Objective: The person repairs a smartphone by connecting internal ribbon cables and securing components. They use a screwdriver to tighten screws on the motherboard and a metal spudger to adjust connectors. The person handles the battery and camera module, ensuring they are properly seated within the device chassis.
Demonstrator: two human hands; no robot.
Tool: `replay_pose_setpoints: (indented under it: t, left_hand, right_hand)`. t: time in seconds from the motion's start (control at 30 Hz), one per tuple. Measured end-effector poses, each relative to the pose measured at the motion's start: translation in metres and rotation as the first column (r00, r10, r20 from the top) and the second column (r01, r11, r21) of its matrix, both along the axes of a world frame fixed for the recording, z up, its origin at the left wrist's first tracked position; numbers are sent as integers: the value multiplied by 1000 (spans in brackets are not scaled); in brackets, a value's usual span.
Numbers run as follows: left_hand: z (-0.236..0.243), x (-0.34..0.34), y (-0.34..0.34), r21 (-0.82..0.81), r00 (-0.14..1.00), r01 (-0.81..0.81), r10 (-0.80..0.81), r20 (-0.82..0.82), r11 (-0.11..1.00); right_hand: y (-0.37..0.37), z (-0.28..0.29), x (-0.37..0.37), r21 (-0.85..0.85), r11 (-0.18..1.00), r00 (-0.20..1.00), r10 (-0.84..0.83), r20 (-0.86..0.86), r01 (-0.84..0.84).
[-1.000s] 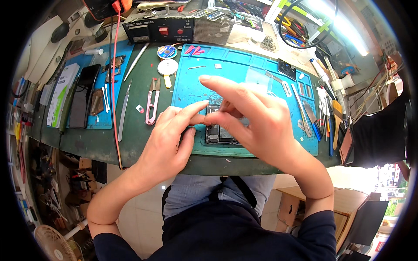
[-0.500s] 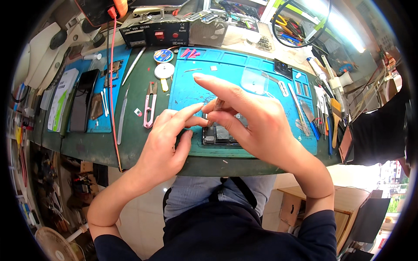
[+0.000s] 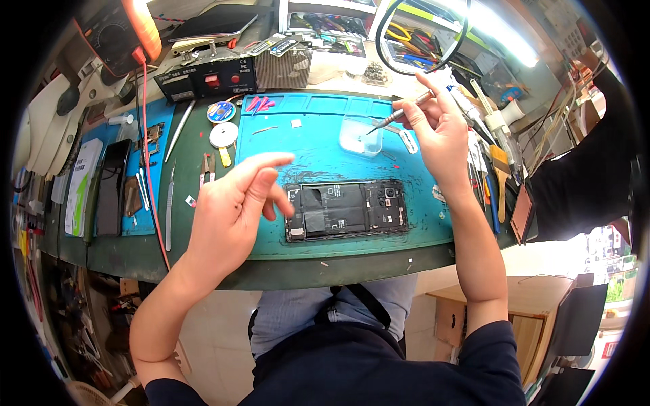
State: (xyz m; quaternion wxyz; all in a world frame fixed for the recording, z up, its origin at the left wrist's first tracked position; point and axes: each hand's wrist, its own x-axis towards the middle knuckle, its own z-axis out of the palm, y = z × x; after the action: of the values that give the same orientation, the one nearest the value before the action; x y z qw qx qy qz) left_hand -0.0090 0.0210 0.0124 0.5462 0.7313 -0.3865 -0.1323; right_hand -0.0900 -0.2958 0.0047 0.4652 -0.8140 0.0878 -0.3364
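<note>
My right hand [image 3: 441, 132] grips a slim metal screwdriver [image 3: 387, 122], its tip over a small clear plastic box [image 3: 359, 147] on the blue work mat [image 3: 311, 142]. Whether anything clings to the tip is too small to tell. Nearer to me lies a phone [image 3: 345, 216] with its back off, the battery and black inner covers showing. Just above and left of its left end, my left hand [image 3: 229, 213] hovers with the index finger stretched out and the others loosely bent, holding nothing that I can see.
Left of the mat are pink-handled snips [image 3: 207, 169], solder spools [image 3: 223, 134], tweezers [image 3: 170, 210] and a dark phone [image 3: 113, 189]. A black bench unit [image 3: 210, 78] stands at the back. Brushes [image 3: 500, 169] and other tools crowd the right edge.
My right hand has moved up and right from the phone to the plastic box with the screwdriver. My left hand has drawn back left and downward, uncovering the phone.
</note>
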Motion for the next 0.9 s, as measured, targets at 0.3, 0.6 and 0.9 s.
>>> replay_pose_setpoints:
  t: [0.3, 0.6, 0.9]
  left_hand:
    - [-1, 8, -30, -45, 983, -37, 44, 178, 998]
    - [-13, 13, -49, 10, 892, -39, 30, 450, 999]
    - [-12, 13, -45, -20, 946, -46, 50, 322, 999]
  right_hand:
    - [10, 6, -2, 8, 999, 999, 51, 12, -51]
    - [57, 26, -13, 2, 987, 987, 158, 11, -158]
    - [70, 30, -16, -69, 972, 974, 225, 9, -224]
